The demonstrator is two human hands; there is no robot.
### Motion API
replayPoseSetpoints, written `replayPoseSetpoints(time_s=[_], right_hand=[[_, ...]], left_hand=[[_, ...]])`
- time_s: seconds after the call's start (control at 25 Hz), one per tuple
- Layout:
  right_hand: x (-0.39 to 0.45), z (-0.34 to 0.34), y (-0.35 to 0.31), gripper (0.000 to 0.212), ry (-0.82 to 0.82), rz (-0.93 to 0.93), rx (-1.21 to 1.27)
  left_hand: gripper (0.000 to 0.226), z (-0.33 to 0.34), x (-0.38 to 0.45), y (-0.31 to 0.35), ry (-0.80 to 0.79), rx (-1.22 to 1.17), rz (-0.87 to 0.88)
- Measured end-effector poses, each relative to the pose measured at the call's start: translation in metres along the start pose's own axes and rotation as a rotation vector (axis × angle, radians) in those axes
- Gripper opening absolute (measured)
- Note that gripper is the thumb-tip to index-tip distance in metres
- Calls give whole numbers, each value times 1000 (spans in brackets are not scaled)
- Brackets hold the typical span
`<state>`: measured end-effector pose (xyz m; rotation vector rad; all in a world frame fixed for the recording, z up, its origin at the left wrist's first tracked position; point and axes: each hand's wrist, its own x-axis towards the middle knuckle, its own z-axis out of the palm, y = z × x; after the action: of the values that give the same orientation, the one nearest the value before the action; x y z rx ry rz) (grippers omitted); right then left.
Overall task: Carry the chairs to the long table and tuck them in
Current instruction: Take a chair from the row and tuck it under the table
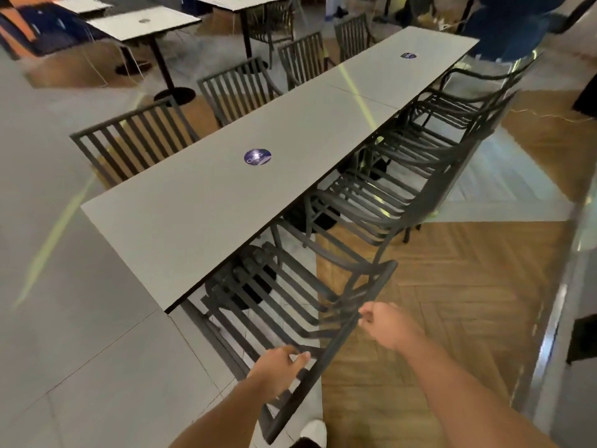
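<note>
Left hand (278, 367) and right hand (386, 323) both curled round chair (277, 295) top rail, seat under long table (206, 202); round sticker (257, 156) on table, writing blurred.

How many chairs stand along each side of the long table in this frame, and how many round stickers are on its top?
Chairs, near side: 4, counting the nearest chair held by the left hand and right hand
Chairs, far side: 4
Round stickers on the long table: 2
Total: 10
</note>
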<state>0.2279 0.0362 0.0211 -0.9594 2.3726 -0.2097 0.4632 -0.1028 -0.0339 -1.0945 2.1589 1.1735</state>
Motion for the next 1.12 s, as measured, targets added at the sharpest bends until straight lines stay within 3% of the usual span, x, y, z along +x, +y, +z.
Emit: replayPoseSetpoints(time_s=[0.28, 0.44, 0.56, 0.76, 1.12], right_hand=[[78, -5, 2, 58, -230, -337, -528], [111, -3, 22, 51, -350, -483, -736], [125, -5, 33, 40, -354, -604, -769], [143, -9, 45, 38, -379, -694, -797], [153, 2, 36, 26, -272, -575, -726]], left_hand=[[68, 7, 4, 6, 16, -43, -92], [72, 35, -3, 29, -13, -68, -166], [51, 61, -3, 42, 73, -50, -271], [46, 90, 11, 53, 226, 67, -520], [48, 63, 39, 43, 230, 244, -647]])
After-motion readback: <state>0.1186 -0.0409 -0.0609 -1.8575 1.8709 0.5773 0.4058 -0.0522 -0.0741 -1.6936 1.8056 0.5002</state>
